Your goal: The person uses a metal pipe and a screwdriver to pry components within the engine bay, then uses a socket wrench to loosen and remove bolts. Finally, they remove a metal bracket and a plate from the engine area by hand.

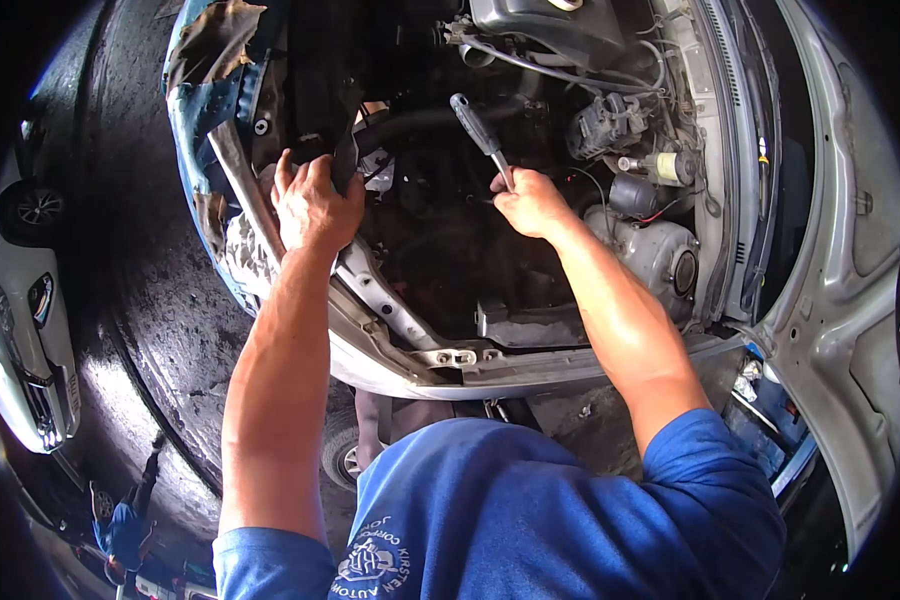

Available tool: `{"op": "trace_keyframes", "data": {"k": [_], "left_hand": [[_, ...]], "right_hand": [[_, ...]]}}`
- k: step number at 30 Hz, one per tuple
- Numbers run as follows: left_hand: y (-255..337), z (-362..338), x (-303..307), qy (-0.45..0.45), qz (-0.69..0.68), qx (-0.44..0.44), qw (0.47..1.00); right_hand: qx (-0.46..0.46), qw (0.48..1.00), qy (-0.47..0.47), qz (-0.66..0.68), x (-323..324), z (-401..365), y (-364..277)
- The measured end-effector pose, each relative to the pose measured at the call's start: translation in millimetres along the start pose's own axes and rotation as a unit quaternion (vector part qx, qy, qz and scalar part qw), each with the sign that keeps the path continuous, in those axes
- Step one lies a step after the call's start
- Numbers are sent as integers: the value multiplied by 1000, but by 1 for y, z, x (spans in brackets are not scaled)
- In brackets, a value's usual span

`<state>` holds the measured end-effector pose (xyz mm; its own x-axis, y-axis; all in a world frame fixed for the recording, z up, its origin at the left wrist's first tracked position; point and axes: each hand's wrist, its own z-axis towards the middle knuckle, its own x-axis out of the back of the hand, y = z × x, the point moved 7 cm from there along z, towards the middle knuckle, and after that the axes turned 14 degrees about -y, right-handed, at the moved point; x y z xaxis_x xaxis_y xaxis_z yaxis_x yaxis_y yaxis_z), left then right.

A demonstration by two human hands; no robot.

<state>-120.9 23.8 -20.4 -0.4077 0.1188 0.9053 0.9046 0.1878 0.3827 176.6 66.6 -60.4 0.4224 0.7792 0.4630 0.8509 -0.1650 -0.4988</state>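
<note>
In the engine bay, my right hand (532, 202) is closed around the metal shank of a hand tool (476, 124). Its grey grip points up and away from me, while its working end is hidden in and below my fist. My left hand (315, 205) lies with fingers spread over the front frame of the car (378, 288), close to a pale metal bar (242, 185). A dark upright plate (347, 148) stands right beside its fingertips. Between both hands the engine bay (430, 230) is in deep shadow.
A brake booster (660, 255), a small motor (632, 195) and hoses line the right side. A black plastic housing (545, 30) is at the top. The raised hood (850, 270) stands at right. A torn blue bumper (195, 130), a white car (25, 320) and another person (125, 530) are at left.
</note>
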Motion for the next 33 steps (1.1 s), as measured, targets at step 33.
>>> {"op": "trace_keyframes", "data": {"k": [33], "left_hand": [[-10,-8,2,117,-79,-22,990]], "right_hand": [[-116,827,129,534,-68,-20,42]]}}
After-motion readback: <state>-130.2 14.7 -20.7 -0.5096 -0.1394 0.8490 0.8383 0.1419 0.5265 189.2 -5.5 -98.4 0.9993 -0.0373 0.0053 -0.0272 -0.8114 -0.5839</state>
